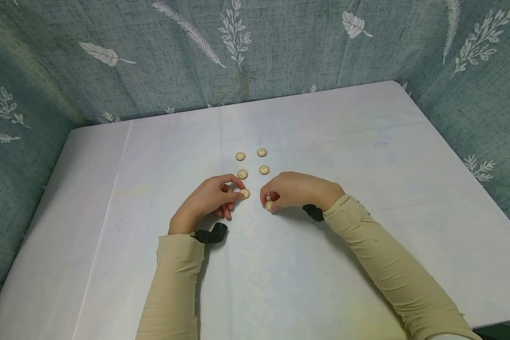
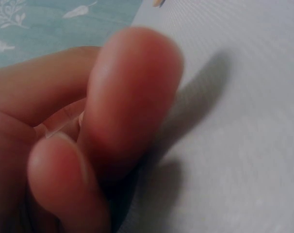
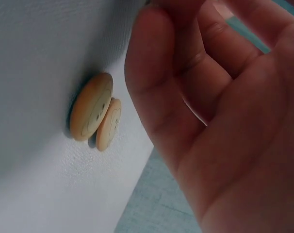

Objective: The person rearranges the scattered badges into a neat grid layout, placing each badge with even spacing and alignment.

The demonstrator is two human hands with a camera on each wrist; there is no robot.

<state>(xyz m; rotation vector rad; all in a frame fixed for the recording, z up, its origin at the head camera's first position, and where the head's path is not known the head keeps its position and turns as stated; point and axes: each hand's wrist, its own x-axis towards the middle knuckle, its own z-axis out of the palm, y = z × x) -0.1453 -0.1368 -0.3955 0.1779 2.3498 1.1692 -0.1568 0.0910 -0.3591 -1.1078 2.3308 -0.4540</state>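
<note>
My left hand (image 1: 210,198) pinches a small round beige disc (image 1: 245,194) between thumb and index finger, at or just above the white table. Across from it, the thumb and fingers of my right hand (image 1: 299,190) grip another such disc (image 1: 269,206), partly covered by the fingertips. Blurred left fingers (image 2: 132,92) fill much of the left wrist view, and no disc shows there. Beside the curled right fingers (image 3: 152,73) in the right wrist view, two thick discs (image 3: 92,107) with thin dark drawn lines and dots lie on the cloth.
Beyond my hands, several like discs lie in two short columns: two on the left, a near one (image 1: 242,174) and a far one (image 1: 240,156), and two on the right, (image 1: 264,170) near disc and far disc (image 1: 261,152). A leaf-patterned green curtain (image 1: 280,52) borders the white table (image 1: 365,141).
</note>
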